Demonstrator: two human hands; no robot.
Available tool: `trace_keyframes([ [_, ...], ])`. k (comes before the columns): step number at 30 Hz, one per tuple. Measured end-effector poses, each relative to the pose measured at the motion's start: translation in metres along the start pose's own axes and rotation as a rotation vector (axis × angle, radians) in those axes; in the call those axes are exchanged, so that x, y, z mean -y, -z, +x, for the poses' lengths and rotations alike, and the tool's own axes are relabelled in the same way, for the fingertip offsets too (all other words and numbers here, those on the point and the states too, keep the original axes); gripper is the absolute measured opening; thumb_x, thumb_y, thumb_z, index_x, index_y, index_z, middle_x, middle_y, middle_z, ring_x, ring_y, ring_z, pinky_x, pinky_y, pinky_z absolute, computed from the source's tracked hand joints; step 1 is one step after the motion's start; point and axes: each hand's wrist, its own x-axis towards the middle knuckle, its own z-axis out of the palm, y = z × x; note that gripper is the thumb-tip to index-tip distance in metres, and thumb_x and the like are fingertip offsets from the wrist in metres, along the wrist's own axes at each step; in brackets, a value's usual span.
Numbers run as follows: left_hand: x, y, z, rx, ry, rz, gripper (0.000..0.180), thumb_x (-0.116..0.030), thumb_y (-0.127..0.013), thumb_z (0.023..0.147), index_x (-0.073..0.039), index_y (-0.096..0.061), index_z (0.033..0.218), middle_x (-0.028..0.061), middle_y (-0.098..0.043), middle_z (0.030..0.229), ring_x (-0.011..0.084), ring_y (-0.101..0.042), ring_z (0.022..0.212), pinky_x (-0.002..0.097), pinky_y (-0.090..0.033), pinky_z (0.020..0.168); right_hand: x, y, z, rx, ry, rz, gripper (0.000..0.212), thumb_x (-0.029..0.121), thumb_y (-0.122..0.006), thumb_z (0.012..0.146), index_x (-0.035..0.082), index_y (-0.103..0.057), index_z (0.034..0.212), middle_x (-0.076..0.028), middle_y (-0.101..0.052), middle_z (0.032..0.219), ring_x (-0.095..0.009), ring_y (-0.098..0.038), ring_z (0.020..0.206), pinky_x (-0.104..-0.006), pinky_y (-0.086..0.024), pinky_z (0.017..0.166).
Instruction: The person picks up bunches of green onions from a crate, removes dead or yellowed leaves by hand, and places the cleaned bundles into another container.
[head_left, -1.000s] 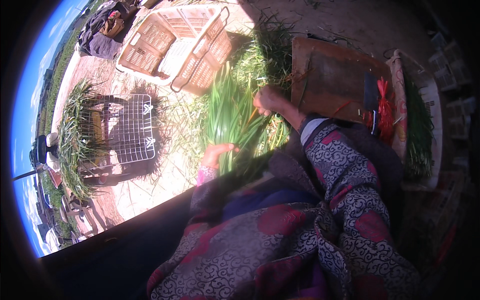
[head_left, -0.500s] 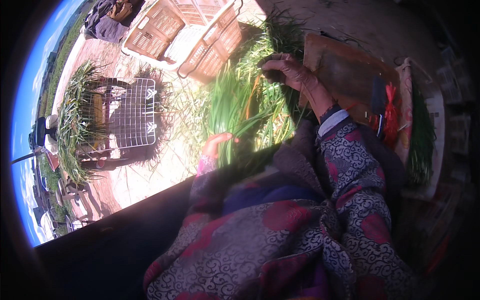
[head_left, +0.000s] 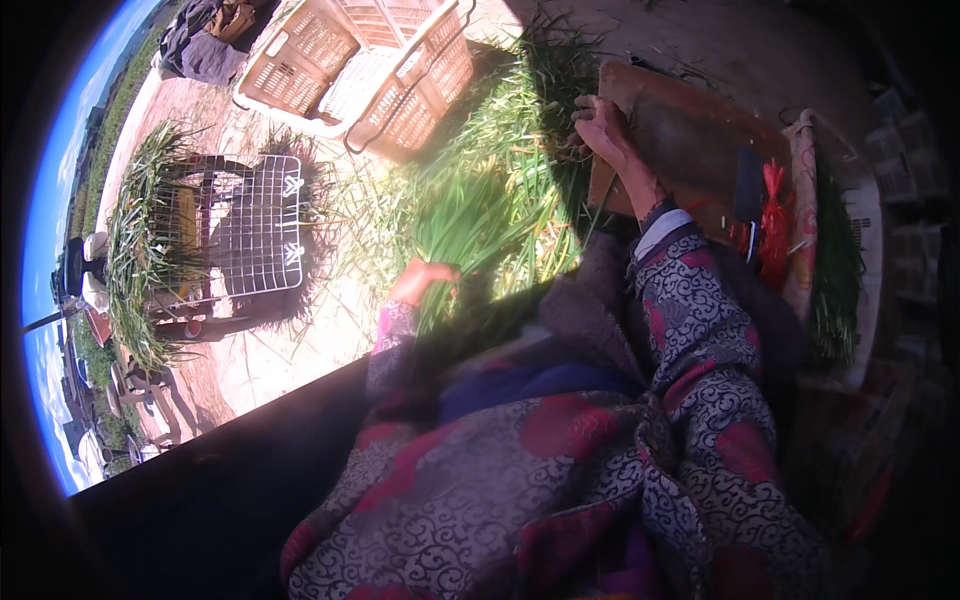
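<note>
My left hand (head_left: 425,282) is closed round the lower end of a bunch of chives (head_left: 465,225), long thin green leaves that fan out away from me and blur a little. Farther off and to the right, my right hand (head_left: 603,128) is curled with its fingers together, beside the left edge of a brown board (head_left: 690,140). What its fingers hold, if anything, is lost in shadow. Under and beyond the bunch spreads a heap of loose green leaves (head_left: 510,130), some of them yellowed.
A pale slotted plastic crate (head_left: 410,110) stands at the far side. Left of it, a white wire rack (head_left: 262,225) carries cut greens (head_left: 150,250). Red ties (head_left: 773,225) lie at the board's right end, near another pile of dark green leaves (head_left: 838,265) on the right.
My right hand has moved right, away from the leaf heap to the board's edge. The bunch in my left hand has tilted and spread lower.
</note>
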Motion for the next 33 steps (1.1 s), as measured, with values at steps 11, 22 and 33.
trace_keyframes([
  [11,-0.121,0.005,-0.002,-0.072,-0.134,-0.061,0.026,-0.003,-0.068,0.073,0.012,-0.065,0.093,0.0154,-0.069,0.082,0.0200,-0.061,0.056,0.0322,-0.052,0.053,0.059,-0.062,-0.107,1.216,-0.400,0.454,0.058,0.038,-0.067,0.092,-0.008,-0.052,0.124,-0.024,-0.058,0.126,-0.037,-0.060,0.115,-0.0451,-0.056,0.086],
  [22,0.003,-0.065,0.058,-0.133,0.027,1.126,0.056,-0.023,-0.068,0.076,0.010,-0.047,0.117,0.0333,-0.064,0.096,0.0437,-0.063,0.099,0.0454,-0.052,0.083,-0.030,-0.096,-0.137,1.098,-0.697,0.838,0.025,0.022,-0.061,0.095,0.009,-0.065,0.115,-0.006,-0.068,0.112,-0.020,-0.064,0.105,-0.0387,-0.050,0.093],
  [33,-0.038,-0.060,0.022,-0.548,-0.144,1.217,0.085,-0.025,-0.081,0.066,0.008,-0.040,0.133,0.0236,-0.068,0.080,0.0419,-0.067,0.076,0.0486,-0.053,0.067,-0.005,-0.114,-0.124,1.128,-0.593,1.214,0.012,0.024,-0.061,0.093,0.013,-0.063,0.094,0.002,-0.064,0.095,-0.015,-0.059,0.095,-0.0371,-0.046,0.085],
])
